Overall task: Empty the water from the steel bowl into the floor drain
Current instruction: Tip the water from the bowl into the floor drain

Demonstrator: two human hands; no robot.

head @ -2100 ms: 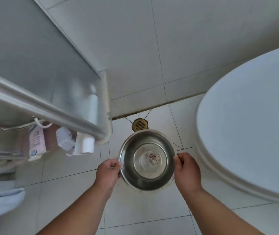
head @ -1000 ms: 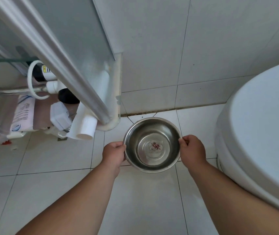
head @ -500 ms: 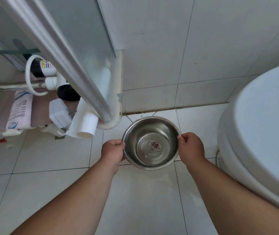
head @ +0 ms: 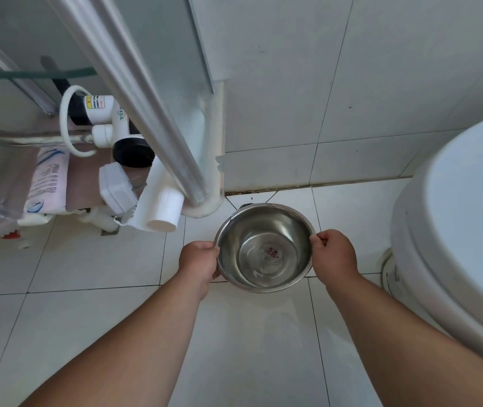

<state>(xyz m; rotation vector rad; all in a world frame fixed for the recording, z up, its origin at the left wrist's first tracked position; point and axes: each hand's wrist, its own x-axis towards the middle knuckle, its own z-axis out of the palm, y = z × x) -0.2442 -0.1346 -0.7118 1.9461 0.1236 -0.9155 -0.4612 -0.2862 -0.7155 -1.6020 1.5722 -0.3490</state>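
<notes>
The steel bowl (head: 265,245) hangs low over the white floor tiles near the wall, tipped slightly away from me. Clear water lies in its bottom over a small red mark. My left hand (head: 200,261) grips the bowl's left rim and my right hand (head: 334,255) grips the right rim. The floor drain (head: 246,205) shows only as a dark sliver just past the bowl's far rim; the bowl hides the rest of it.
A white toilet (head: 454,230) fills the right side. At left stand a metal rail (head: 134,95), white pipes (head: 162,210), a black cap and bags on a low shelf. The tiled wall (head: 322,83) rises just behind the drain.
Both hands have carried the bowl forward and lower toward the wall, so it now covers the drain. The bowl's far rim has dipped a little.
</notes>
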